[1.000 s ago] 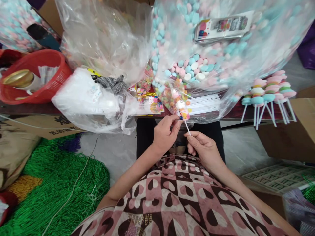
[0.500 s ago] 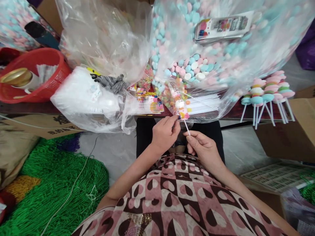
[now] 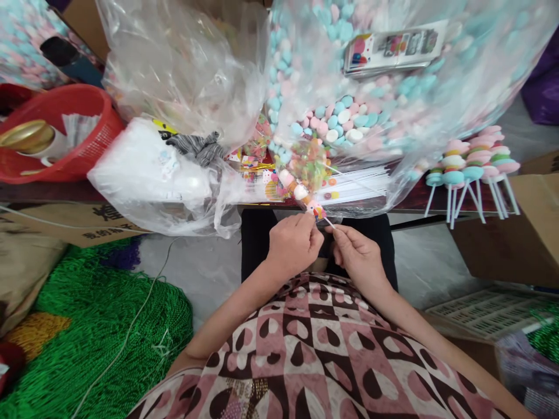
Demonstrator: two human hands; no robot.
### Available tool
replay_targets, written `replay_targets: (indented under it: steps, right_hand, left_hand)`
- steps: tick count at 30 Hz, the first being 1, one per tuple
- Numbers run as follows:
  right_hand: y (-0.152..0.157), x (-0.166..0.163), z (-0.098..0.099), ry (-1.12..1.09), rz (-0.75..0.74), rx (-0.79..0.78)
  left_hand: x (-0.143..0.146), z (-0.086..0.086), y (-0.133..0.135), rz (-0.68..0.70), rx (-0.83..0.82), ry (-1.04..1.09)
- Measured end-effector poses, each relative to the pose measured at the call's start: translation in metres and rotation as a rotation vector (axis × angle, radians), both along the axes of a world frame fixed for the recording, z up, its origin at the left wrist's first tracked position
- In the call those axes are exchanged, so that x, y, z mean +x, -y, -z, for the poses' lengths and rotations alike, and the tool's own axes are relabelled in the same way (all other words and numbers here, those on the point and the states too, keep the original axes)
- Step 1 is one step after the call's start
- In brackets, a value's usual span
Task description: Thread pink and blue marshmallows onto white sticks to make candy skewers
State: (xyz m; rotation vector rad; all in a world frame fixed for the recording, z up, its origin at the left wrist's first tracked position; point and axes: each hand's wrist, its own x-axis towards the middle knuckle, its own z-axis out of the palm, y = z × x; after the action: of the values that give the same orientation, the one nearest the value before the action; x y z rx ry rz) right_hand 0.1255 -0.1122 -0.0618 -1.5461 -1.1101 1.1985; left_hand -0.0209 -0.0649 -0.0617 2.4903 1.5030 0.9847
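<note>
A marshmallow skewer (image 3: 300, 192) in a printed clear wrapper slants up and left from my hands. My left hand (image 3: 293, 241) is closed at its lower end, by the colourful printed edge of the wrapper (image 3: 316, 210). With thumb and forefinger, my right hand (image 3: 358, 253) pinches the skewer's white stick (image 3: 329, 222) just below the wrapper. Behind the skewer lie gummy candies (image 3: 311, 163) in clear plastic and a bundle of white sticks (image 3: 362, 185). Flat printed wrappers (image 3: 262, 185) rest to the left. My left fingertips are partly hidden.
Large clear bags hold pastel marshmallows (image 3: 345, 119) at the back. Several finished-looking marshmallow skewers (image 3: 474, 160) overhang the table edge at right. A red basket (image 3: 100, 137) and a white plastic bag (image 3: 148, 174) stand left. Green cords (image 3: 109, 326) and a cardboard box (image 3: 502, 233) are below.
The skewer has tilted further left, its top swinging away from upright. My left hand has closed lower on the wrapper, and my right hand has come closer to it along the stick.
</note>
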Motion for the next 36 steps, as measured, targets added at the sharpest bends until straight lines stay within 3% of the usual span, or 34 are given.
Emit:
replay_targets:
  steps: [6, 12, 15, 21, 30, 33, 36]
  right_hand:
    - [-0.005, -0.003, 0.001, 0.031, -0.055, 0.022]
    - [-0.008, 0.002, -0.003, -0.016, -0.049, 0.003]
    - [-0.007, 0.005, -0.006, 0.010, 0.012, 0.048]
    - [-0.001, 0.001, -0.006, -0.011, -0.032, 0.090]
    - [0.002, 0.004, 0.000, -0.040, -0.112, 0.053]
    - [0.003, 0.005, 0.001, -0.024, -0.145, 0.040]
    - [0.002, 0.002, 0.001, 0.033, -0.127, 0.049]
  left_hand:
    - [0.004, -0.001, 0.006, 0.059, 0.024, -0.058]
    - [0.006, 0.009, 0.005, 0.072, -0.092, -0.022]
    - [0.003, 0.007, 0.006, 0.147, -0.176, 0.140]
    - [-0.004, -0.008, 0.007, 0.101, -0.666, 0.656]
    - [0.008, -0.001, 0.000, 0.149, -0.942, 1.032]
    - [0.007, -0.002, 0.000, 0.154, -0.946, 1.013]
    - [0.008, -0.006, 0.002, 0.138, -0.880, 0.845]
